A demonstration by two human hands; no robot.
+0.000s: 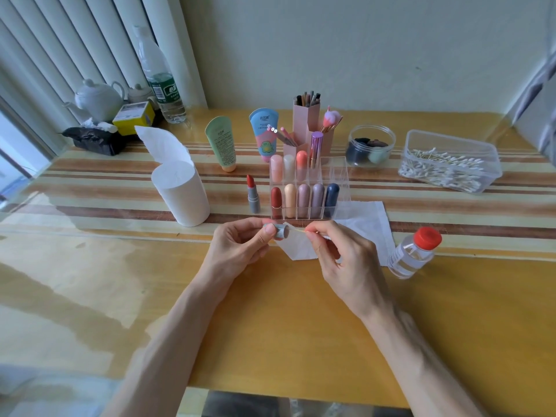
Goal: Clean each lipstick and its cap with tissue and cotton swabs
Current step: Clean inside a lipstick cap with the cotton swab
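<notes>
My left hand (240,245) grips a grey lipstick cap (278,230) sideways, its open end facing right. My right hand (340,257) pinches a thin cotton swab (301,232) whose tip points at the cap's opening. An uncapped red lipstick (252,192) in a grey tube stands upright left of the clear acrylic organizer (337,188), which holds several capped lipsticks in two rows. A flat tissue sheet (370,224) lies under and behind my right hand.
A tissue roll (183,197) stands at the left. A clear box of cotton swabs (448,161) sits far right, a red-capped bottle of clear liquid (413,252) near my right hand. Cream tubes, pink brush holders and a sponge jar (371,145) line the back.
</notes>
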